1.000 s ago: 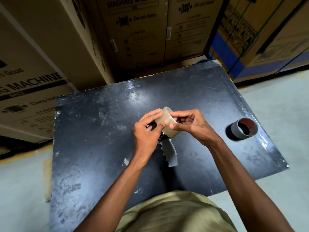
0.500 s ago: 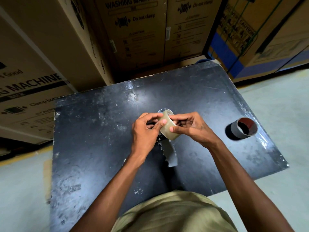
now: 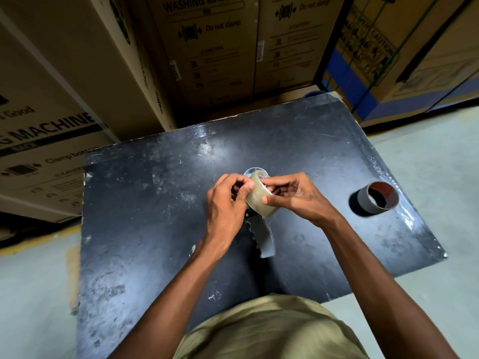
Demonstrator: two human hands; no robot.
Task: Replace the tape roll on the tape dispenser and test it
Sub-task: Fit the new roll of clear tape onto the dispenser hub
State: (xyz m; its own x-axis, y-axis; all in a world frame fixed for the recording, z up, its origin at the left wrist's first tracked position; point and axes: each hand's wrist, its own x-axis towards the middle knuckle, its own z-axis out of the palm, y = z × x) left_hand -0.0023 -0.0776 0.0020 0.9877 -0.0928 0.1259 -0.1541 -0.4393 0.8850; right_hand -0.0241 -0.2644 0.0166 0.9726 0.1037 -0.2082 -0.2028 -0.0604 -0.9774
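Stacked cardboard boxes [image 3: 207, 55] printed "WASHING MACHINE" wall off the back and left, tops cut off by the frame edge. Black scuffed table [image 3: 145, 208] sits in front of them on a pale floor, its near edge hidden behind the person's olive shirt [image 3: 269, 330].

Tape dispenser [image 3: 263, 239] mostly hidden: only the grey notched handle pointing toward the camera and a sliver of a pale round hub behind the roll show; cutter end and frame are covered by the hands. Clear tape roll [image 3: 259, 198] is at table centre, between both hands, over the dispenser's hub area; probably seated on or against the hub, but the contact is not visible. Label inside the roll too small to read.

Left hand [image 3: 226, 203] comes in from lower left, fingers curled closed, thumb tip pressed on the roll's left rim; what the curled fingers hold underneath is hidden. Right hand [image 3: 298, 196] comes in from lower right, thumb pressed on the roll's outer face, index finger reaching over the top edge, other fingers folded behind it. Both forearms bare, wrists slightly bent inward.

Empty grey tape core [image 3: 375, 196] with a reddish inside lies on its side near the table's right edge, well apart from the hands.
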